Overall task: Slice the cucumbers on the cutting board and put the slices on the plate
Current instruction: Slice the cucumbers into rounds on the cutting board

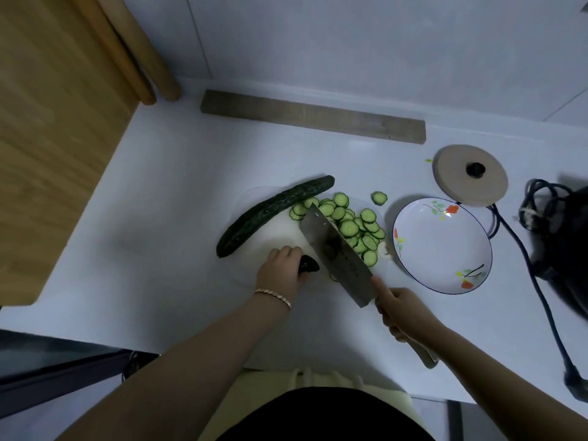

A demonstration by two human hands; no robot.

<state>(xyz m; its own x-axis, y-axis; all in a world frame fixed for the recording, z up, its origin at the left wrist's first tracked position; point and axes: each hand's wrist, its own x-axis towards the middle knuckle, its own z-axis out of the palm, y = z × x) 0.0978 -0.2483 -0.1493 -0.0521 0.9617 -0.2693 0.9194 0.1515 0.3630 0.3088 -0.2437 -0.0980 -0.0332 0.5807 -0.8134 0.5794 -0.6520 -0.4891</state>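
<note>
I read slices (350, 227) heaped on the cutting board (280, 230), left of the plate (442, 246). Left hand (283, 265) grips the cucumber end (308, 265); right hand (402, 315) grips the knife (337, 253)

Whole cucumber (273, 214): dark green, bumpy, slightly curved, lying diagonally along far-left edge of cutting board (280, 232). Board: white, flat on tabletop (178, 192). Cucumber stub (309, 265): short dark end piece at board's near side, gripped by left hand (281, 268). Slices (350, 229): thin rounds, pale green, dark rims, heaped on board's right side. Single slice (379, 197) lying apart beyond heap. Plate (442, 246): white, blue rim, flower prints, just right of board.
</note>
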